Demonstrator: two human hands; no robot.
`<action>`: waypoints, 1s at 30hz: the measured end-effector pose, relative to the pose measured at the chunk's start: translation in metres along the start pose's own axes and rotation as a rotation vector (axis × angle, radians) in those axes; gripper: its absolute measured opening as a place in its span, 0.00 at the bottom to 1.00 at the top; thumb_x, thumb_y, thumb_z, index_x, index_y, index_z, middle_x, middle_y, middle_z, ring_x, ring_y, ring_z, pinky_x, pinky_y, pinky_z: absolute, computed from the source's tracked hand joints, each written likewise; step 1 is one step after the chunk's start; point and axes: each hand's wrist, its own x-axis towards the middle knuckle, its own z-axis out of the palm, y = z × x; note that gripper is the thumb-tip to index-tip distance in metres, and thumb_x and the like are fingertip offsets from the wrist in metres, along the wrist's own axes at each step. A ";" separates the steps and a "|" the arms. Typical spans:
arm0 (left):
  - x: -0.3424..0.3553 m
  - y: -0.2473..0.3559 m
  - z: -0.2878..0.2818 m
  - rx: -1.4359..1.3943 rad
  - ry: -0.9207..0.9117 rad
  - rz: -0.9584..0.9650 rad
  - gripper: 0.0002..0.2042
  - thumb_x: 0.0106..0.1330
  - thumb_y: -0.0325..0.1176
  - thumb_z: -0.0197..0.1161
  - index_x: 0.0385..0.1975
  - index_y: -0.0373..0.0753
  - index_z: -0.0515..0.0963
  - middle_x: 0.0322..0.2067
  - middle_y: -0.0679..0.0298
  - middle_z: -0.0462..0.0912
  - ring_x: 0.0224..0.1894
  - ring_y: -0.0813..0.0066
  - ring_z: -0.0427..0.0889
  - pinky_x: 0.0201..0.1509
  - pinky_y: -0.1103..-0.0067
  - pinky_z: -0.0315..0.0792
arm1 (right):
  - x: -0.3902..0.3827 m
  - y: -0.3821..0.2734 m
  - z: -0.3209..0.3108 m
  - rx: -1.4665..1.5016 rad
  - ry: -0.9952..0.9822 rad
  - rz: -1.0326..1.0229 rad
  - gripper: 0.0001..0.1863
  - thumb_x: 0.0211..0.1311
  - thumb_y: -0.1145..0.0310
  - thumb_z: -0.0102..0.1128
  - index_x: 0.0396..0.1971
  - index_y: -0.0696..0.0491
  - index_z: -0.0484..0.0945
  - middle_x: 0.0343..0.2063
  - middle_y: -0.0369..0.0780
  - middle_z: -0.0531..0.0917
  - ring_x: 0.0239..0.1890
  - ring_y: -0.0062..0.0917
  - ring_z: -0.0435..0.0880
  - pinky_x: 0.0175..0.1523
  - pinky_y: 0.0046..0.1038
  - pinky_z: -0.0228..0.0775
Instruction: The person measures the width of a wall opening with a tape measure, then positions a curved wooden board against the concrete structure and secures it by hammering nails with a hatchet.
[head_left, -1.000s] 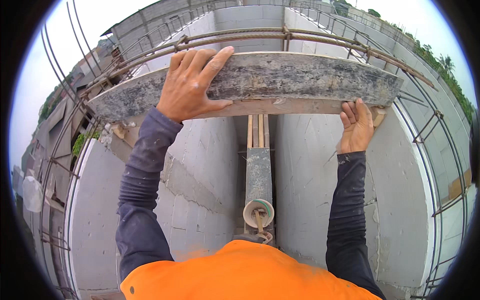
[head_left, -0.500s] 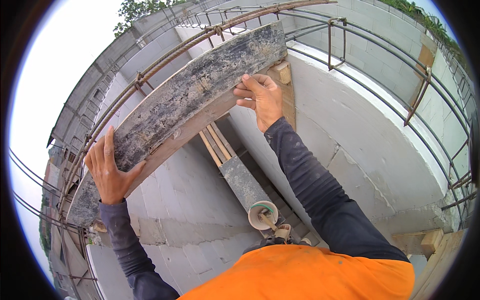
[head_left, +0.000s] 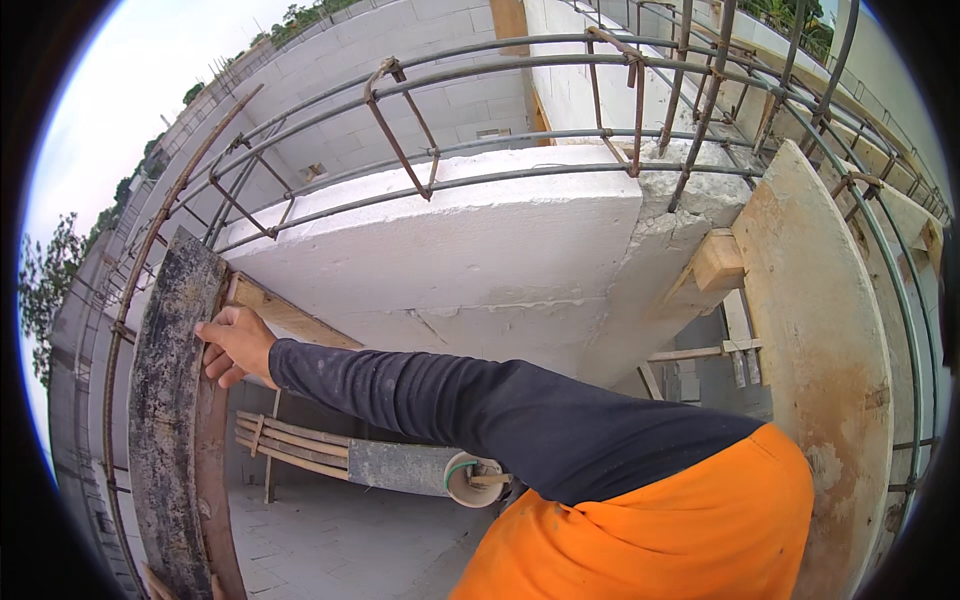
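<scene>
A long formwork board [head_left: 165, 400], its top face dark and blotchy and its side brown, runs down the left of the view. My right arm reaches across to it. The fingers of my right hand [head_left: 240, 347] are curled at the board's inner edge, with the thumb against the dark face. At the bottom edge, small skin-coloured tips on either side of the board look like part of my left hand [head_left: 157, 582]; the rest is out of frame, so its grip is hidden.
Steel rebar cages [head_left: 430, 185] run above the white block wall [head_left: 450, 250]. A plywood panel [head_left: 815, 370] stands at right, near a wood block [head_left: 718, 262]. Below is a plank [head_left: 400, 468] with wooden strips, bearing a pale bucket [head_left: 462, 495] with a wooden handle inside.
The view has swung to the right, so the board now lies at the far left. My right hand stays at its edge; my left hand has mostly left the picture.
</scene>
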 end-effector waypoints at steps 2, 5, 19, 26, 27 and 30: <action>-0.045 -0.033 -0.003 -0.026 -0.159 -0.159 0.53 0.42 0.41 0.79 0.75 0.41 0.62 0.63 0.53 0.74 0.65 0.50 0.72 0.71 0.58 0.61 | 0.003 0.025 0.025 0.094 -0.097 0.078 0.25 0.72 0.51 0.62 0.51 0.58 0.70 0.35 0.43 0.82 0.31 0.27 0.87 0.30 0.28 0.83; -0.011 0.002 0.013 -0.157 -0.057 -0.108 0.55 0.34 0.36 0.83 0.73 0.43 0.66 0.56 0.59 0.76 0.59 0.55 0.74 0.65 0.61 0.63 | 0.002 0.002 -0.003 -0.024 0.005 0.038 0.27 0.70 0.50 0.65 0.54 0.56 0.69 0.38 0.42 0.82 0.39 0.26 0.87 0.33 0.27 0.85; -0.043 0.006 -0.014 -0.025 0.089 -0.023 0.53 0.37 0.47 0.88 0.69 0.47 0.69 0.52 0.62 0.77 0.54 0.63 0.76 0.61 0.61 0.63 | -0.095 -0.065 -0.060 -1.062 0.146 -0.323 0.34 0.63 0.53 0.72 0.64 0.55 0.75 0.44 0.46 0.87 0.40 0.29 0.88 0.43 0.30 0.81; -0.061 0.012 -0.021 0.024 0.171 0.009 0.51 0.39 0.48 0.88 0.68 0.47 0.69 0.54 0.62 0.76 0.56 0.61 0.76 0.62 0.59 0.63 | -0.114 -0.132 -0.057 -1.457 0.375 -0.947 0.23 0.63 0.60 0.74 0.57 0.52 0.84 0.39 0.41 0.88 0.41 0.26 0.87 0.45 0.26 0.78; -0.063 0.012 -0.023 0.027 0.181 0.012 0.51 0.39 0.46 0.89 0.68 0.46 0.69 0.54 0.62 0.77 0.55 0.60 0.76 0.61 0.59 0.64 | -0.116 -0.133 -0.058 -1.466 0.353 -0.945 0.23 0.63 0.61 0.74 0.57 0.51 0.84 0.38 0.40 0.88 0.40 0.25 0.86 0.44 0.26 0.78; -0.062 0.014 -0.027 0.017 0.203 0.011 0.51 0.38 0.47 0.89 0.67 0.47 0.69 0.53 0.62 0.76 0.55 0.60 0.76 0.60 0.58 0.65 | -0.124 -0.131 -0.062 -1.440 0.364 -1.005 0.23 0.60 0.66 0.76 0.57 0.47 0.85 0.36 0.37 0.87 0.36 0.23 0.83 0.41 0.26 0.75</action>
